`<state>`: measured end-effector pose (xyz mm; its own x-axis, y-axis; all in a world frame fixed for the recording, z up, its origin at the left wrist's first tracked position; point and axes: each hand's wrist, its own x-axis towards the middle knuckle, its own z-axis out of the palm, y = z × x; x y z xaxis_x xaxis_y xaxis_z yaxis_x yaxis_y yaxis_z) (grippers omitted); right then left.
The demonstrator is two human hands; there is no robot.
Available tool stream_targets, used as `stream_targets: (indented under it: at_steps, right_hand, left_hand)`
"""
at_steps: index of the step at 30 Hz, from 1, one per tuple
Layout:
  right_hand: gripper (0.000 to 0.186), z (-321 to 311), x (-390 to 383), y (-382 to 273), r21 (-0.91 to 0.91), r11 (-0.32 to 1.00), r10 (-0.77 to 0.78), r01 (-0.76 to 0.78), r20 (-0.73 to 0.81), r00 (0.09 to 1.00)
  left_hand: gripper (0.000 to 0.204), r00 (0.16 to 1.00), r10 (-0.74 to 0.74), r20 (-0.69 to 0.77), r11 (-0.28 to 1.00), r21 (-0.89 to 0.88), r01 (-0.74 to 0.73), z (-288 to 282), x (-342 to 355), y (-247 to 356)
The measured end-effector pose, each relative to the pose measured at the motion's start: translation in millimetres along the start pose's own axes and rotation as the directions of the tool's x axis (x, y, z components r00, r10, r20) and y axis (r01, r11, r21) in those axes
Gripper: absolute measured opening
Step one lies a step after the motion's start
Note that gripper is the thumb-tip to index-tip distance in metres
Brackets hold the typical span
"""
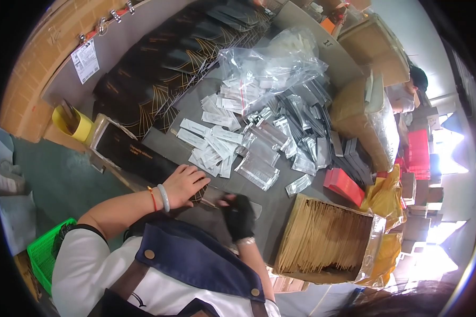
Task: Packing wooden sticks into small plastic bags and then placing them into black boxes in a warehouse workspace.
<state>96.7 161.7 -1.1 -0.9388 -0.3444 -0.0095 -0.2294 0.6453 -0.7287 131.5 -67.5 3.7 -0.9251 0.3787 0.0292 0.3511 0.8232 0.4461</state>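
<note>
My left hand [184,186], with a pale bracelet and a red string at the wrist, lies with fingers outstretched on the end of a long black sleeve with gold print [135,156]. Beside the sleeve's near end is my right hand [238,215], in a black fingerless glove. Its fingers are curled closed, and whatever they hold is hidden. A small clear packet [256,210] shows by the glove's right side. Beyond both hands lie a heap of white paper sachets [217,142] and several clear plastic packets [259,161].
Black printed sleeves [158,63] fill the table's far left. A clear plastic bag [280,61] lies behind the packets. At right stand a carton of thin wooden sticks [325,238] and a red box [344,186]. A yellow container [71,122] is at left; another person [404,95] is far right.
</note>
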Motion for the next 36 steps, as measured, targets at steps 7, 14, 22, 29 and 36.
stream_targets:
  at_steps: [7, 14, 22, 29, 36]
  right_hand:
    - [0.038, 48.5, -4.3, -7.4, 0.483, 0.874, -0.040, -0.047, 0.168, 0.985]
    - [0.065, -14.9, -1.0, -7.9, -0.425, 0.848, -0.224, 0.317, 0.254, 0.941]
    - [0.054, -62.3, -4.8, -20.1, -0.358, 0.930, -0.096, 0.084, -0.014, 0.995]
    - [0.060, -40.9, -9.9, -33.5, -0.504, 0.857, -0.049, 0.105, 0.122, 0.991]
    - [0.063, -29.2, 0.9, -36.6, -0.477, 0.854, -0.094, 0.207, 0.251, 0.963]
  left_hand:
    - [0.084, 0.999, 0.008, 0.054, 1.000, 0.000, -0.008, 3.6, 9.4, 1.2]
    - [0.023, 0.966, 0.134, 0.222, 0.983, 0.096, -0.159, -24.0, 18.3, 6.3]
    - [0.016, 0.872, 0.286, -0.396, 0.857, 0.513, -0.048, -126.0, 49.6, -91.6]
    - [0.034, 0.876, -0.323, -0.359, 0.946, -0.123, 0.299, -9.8, -24.8, -32.5]
    - [0.038, 0.829, -0.463, -0.312, 0.867, -0.354, 0.351, 5.1, -38.5, -41.6]
